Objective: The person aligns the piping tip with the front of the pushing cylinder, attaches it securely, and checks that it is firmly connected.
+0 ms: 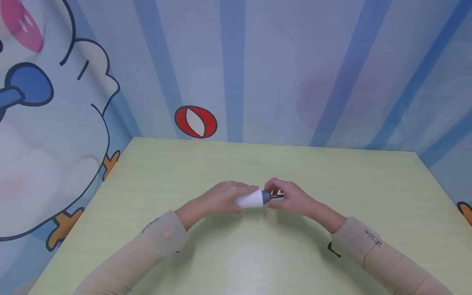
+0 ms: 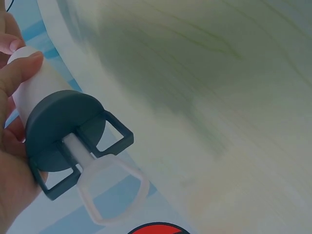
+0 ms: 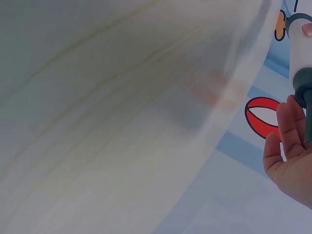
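Observation:
In the head view, a large white syringe [image 1: 251, 199] is held almost level above the middle of the table. My left hand [image 1: 223, 197] wraps its barrel, thumb and fingers on opposite sides. The left wrist view shows its dark teal flange [image 2: 53, 124] with two finger loops, and a white plunger rod [image 2: 77, 148] ending in a ring. At the other end sits a dark collar [image 1: 266, 197] with a long narrow nozzle [image 3: 308, 114]. My right hand [image 1: 292, 197] holds this collar between thumb and fingers, with the nozzle pointing toward the palm.
The pale green tabletop [image 1: 236, 254] spreads beneath both hands. Behind it stands a blue striped backdrop [image 1: 280, 73] with a red-and-white printed shape [image 1: 180, 119]. A large cartoon figure [image 1: 48, 172] is printed on the left side. Both forearms wear beige sleeves [image 1: 129, 258].

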`<action>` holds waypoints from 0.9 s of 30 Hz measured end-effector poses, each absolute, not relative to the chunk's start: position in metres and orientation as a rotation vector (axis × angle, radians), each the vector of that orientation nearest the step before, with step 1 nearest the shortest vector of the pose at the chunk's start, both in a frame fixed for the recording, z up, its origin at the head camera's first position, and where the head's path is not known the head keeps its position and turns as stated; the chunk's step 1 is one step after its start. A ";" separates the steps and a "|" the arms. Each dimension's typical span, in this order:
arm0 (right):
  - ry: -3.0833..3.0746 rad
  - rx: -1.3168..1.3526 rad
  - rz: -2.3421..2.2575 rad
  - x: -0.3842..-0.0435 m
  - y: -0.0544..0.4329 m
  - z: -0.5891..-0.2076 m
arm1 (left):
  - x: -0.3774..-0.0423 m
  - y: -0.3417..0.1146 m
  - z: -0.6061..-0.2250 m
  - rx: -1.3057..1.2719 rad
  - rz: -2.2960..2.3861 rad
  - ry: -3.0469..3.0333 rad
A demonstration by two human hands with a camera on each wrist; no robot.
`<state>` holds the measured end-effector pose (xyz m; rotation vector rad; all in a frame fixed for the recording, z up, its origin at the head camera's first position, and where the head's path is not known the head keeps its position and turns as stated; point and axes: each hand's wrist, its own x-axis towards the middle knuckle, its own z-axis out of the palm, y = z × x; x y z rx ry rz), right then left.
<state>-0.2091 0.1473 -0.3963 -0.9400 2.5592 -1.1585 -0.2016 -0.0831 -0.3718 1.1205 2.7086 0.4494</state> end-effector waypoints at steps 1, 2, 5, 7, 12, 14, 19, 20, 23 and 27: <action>2.564 -0.937 -1.148 -0.209 0.147 -0.396 | -0.202 -0.083 -0.372 1.128 0.454 2.703; 2.566 -0.934 -1.139 -0.209 0.147 -0.396 | -0.202 -0.083 -0.372 1.137 0.460 2.694; 2.557 -0.918 -1.127 -0.208 0.147 -0.395 | -0.202 -0.083 -0.373 1.157 0.470 2.668; 2.545 -0.908 -1.124 -0.207 0.147 -0.394 | -0.203 -0.083 -0.375 1.167 0.472 2.657; 2.522 -0.866 -1.136 -0.204 0.145 -0.394 | -0.203 -0.082 -0.378 1.183 0.451 2.649; 2.513 -0.853 -1.147 -0.204 0.145 -0.395 | -0.202 -0.082 -0.380 1.180 0.445 2.646; 2.503 -0.834 -1.156 -0.202 0.145 -0.398 | -0.200 -0.082 -0.383 1.176 0.460 2.635; 2.506 -0.831 -1.152 -0.202 0.146 -0.400 | -0.199 -0.082 -0.384 1.177 0.463 2.633; 2.513 -0.832 -1.143 -0.201 0.146 -0.403 | -0.199 -0.082 -0.386 1.201 0.446 2.634; 2.507 -0.827 -1.150 -0.201 0.147 -0.407 | -0.200 -0.080 -0.388 1.222 0.397 2.654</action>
